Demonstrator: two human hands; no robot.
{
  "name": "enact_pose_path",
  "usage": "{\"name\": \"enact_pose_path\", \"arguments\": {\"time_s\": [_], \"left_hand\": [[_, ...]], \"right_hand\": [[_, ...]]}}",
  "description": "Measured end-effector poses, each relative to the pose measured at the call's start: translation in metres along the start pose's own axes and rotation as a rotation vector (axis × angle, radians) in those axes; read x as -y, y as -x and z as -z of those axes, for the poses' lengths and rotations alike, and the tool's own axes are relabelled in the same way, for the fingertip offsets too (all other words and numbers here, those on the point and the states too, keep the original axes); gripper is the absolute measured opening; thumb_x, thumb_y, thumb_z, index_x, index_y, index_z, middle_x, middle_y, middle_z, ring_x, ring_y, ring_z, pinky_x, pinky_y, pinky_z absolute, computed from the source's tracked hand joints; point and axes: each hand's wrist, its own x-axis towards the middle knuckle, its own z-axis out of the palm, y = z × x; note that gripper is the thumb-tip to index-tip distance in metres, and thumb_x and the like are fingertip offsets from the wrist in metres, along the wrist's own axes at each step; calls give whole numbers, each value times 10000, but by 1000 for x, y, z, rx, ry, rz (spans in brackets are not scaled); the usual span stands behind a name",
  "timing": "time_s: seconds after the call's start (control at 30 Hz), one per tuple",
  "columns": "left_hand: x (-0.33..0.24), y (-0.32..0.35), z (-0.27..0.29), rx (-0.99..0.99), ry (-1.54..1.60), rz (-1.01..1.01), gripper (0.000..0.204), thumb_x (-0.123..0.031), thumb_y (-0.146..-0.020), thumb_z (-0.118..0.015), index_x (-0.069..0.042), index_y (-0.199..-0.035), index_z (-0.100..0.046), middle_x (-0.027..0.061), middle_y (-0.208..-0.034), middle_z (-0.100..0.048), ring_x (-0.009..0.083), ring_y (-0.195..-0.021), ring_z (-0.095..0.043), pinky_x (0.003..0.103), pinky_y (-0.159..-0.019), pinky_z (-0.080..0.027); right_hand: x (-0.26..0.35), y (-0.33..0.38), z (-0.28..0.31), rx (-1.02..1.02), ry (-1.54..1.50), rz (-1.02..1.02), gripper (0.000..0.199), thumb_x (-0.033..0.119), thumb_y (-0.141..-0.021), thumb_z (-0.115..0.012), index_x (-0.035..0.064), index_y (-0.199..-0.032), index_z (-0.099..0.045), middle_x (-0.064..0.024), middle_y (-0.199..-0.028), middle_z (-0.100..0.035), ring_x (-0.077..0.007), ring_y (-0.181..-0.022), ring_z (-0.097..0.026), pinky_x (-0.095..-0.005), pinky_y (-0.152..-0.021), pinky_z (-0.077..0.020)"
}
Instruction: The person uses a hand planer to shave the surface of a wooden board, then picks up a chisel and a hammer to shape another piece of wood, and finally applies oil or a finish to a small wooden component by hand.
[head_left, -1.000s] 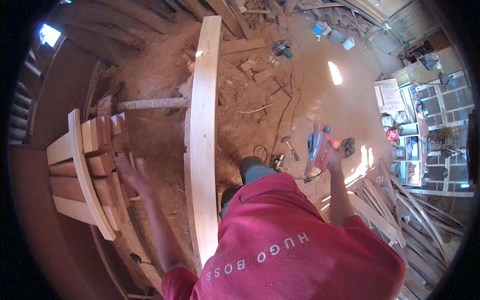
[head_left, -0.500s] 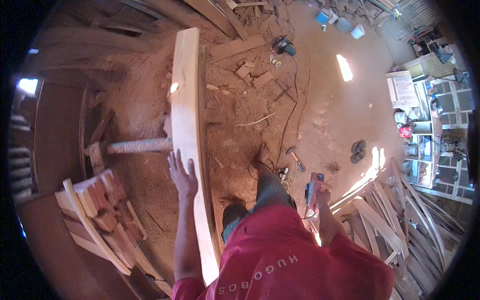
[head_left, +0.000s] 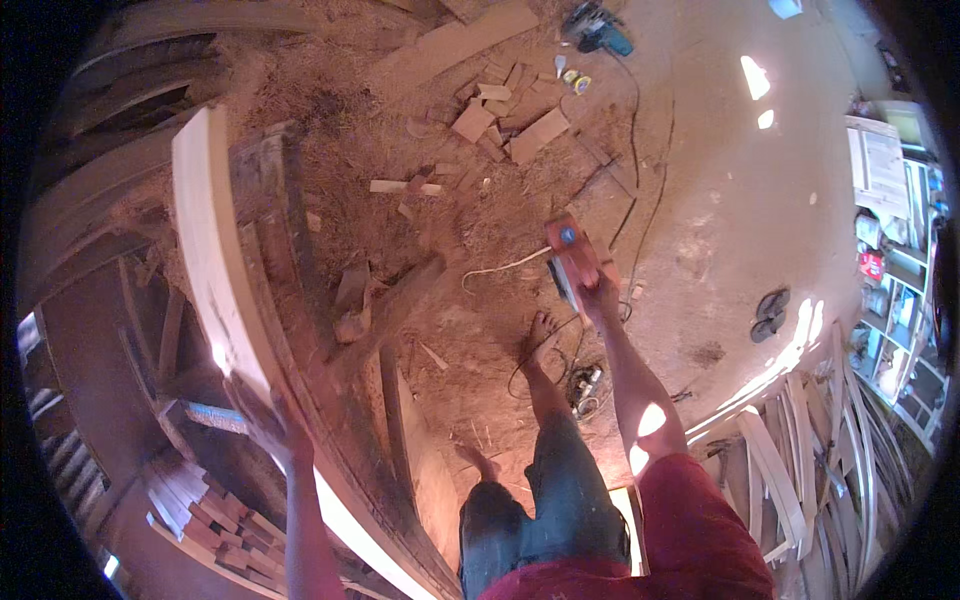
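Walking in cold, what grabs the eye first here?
A long pale curved plank sweeps down the left, steadied by the left hand. Centre right, the right hand grips an orange power tool over the sawdust-strewn floor, with wood offcuts scattered above.

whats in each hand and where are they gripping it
The right hand holds an orange power tool by its near end. The left hand rests on the edge of the long pale curved plank; whether its fingers grip it cannot be told.
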Motion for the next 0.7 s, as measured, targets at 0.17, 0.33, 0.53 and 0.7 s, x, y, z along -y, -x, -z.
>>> {"name": "enact_pose_path", "arguments": {"time_s": [0.17, 0.33, 0.53, 0.7], "left_hand": [[-9, -4, -6, 32, 75, 110, 687, -418, -1037, -403, 45, -1518, -242, 263, -1581, -216, 392, -1475, -208, 469, -1199, -177], [2, 6, -5, 43, 78, 150, 720, -465, -1033, -371, 42, -1524, -226, 256, -1591, -188, 389, -1479, -192, 492, -1191, -184], [-1, 17, -1, 38, 48, 133, 715, -464, -1029, -380, 41, -1516, -245, 260, -1581, -207, 397, -1466, -217, 501, -1177, -210], [4, 22, 3, 49, 22, 117, 710, -464, -1026, -388, 41, -1510, -260, 263, -1573, -223, 403, -1456, -238, 508, -1165, -232]], "right_hand": [[46, -112, -81, -36, -162, 14, 412, 293, -751, -757, 19, -1034, -636, -214, -853, -704, -391, -859, -696, -448, -742, -550], [42, -175, -164, -140, -98, -153, 503, 410, -760, -761, 5, -1036, -646, -213, -867, -709, -389, -848, -697, -452, -718, -542], [11, -189, -232, -248, -430, -62, 541, 475, -774, -759, -10, -990, -656, -235, -846, -700, -404, -808, -691, -463, -675, -528], [-14, -189, -250, -129, -301, -115, 496, 399, -798, -732, -12, -1065, -657, -245, -864, -700, -397, -828, -691, -455, -701, -531]]}}
